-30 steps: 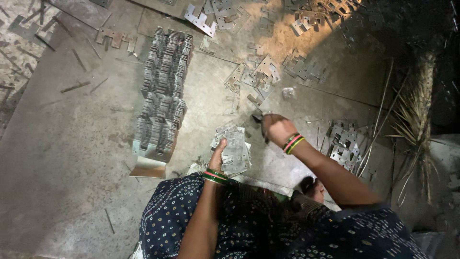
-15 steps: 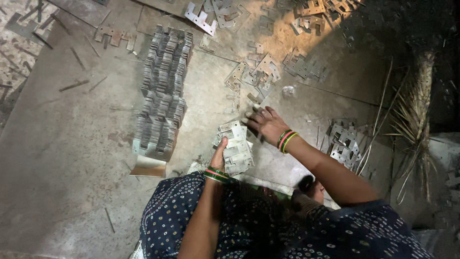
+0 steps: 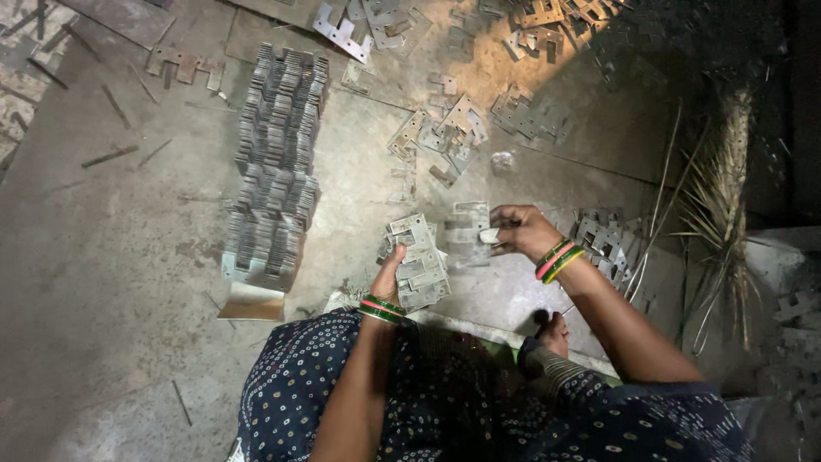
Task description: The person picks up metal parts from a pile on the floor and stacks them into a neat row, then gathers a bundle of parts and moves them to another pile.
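My left hand [image 3: 392, 267] grips a thick bundle of grey stamped metal plates [image 3: 416, 261], held on edge just above the concrete floor. My right hand [image 3: 518, 231], with coloured bangles at the wrist, pinches one flat metal plate [image 3: 469, 231] and holds it right beside the bundle. The plate is blurred. A long row of stacked plates [image 3: 275, 162] lies on the floor to the left of both hands.
Loose plates [image 3: 445, 133] are scattered on the floor ahead, with more at the top edge [image 3: 359, 21] and a small heap [image 3: 603, 244] by my right wrist. A dry broom [image 3: 727, 188] lies at the right. My foot [image 3: 554, 334] rests below my right arm.
My right hand has drawn back from the scattered plates ahead with one plate in it and brought it towards the bundle. My left hand has stayed in place.
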